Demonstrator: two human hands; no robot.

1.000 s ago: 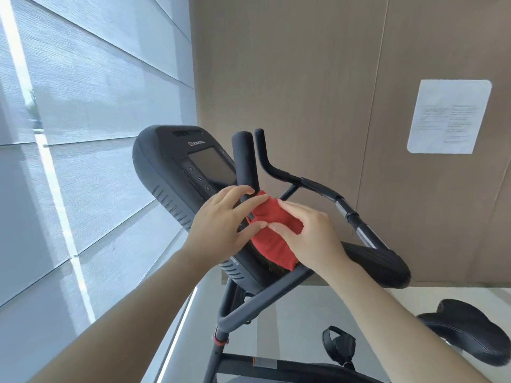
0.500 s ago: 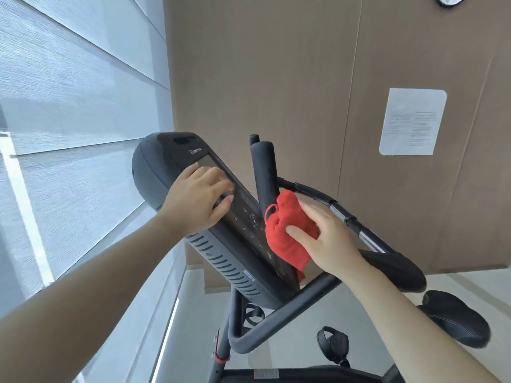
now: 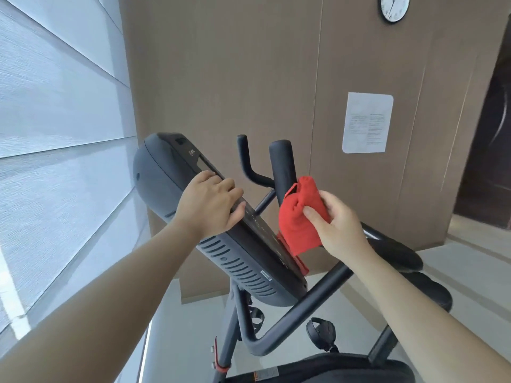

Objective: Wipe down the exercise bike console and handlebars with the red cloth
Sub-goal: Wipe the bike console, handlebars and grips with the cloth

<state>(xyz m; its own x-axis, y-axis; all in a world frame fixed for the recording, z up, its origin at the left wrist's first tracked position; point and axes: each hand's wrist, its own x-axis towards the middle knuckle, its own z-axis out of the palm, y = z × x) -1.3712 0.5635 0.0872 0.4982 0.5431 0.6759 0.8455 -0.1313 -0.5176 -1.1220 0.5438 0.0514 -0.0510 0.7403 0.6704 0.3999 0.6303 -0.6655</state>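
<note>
- The brown panelled wall (image 3: 221, 64) fills the back of the room from twelve to three o'clock.
- A pale window blind (image 3: 55, 106) covers the side from eight to eleven o'clock.
- The handlebars (image 3: 318, 288) loop round the middle. One thick padded post stands up at twelve o'clock, and a thinner horn is just beside it at eleven.
- The console (image 3: 154, 175) is a grey slab tilted on its stalk, with its button face turned towards three o'clock.
- The left hand (image 3: 210, 208) grips the console partway down. Its fingers are curled over onto the face and its thumb is tucked against the near rim.
- The right hand (image 3: 340, 225) is at three o'clock of the left. It pinches the red cloth (image 3: 297, 225) between thumb and curled fingers.
- The cloth is bunched up and pressed against the padded post. Its loose tail hangs to six o'clock, along the lower edge of the console face.
- A printed paper sheet (image 3: 367, 123) is stuck to the wall at one o'clock of the cloth.
- A black pedal (image 3: 320, 331) with a strap shows at six o'clock, under the handlebar loop.
- A round wall clock (image 3: 394, 6) hangs high at one o'clock and is cut by the top edge.
</note>
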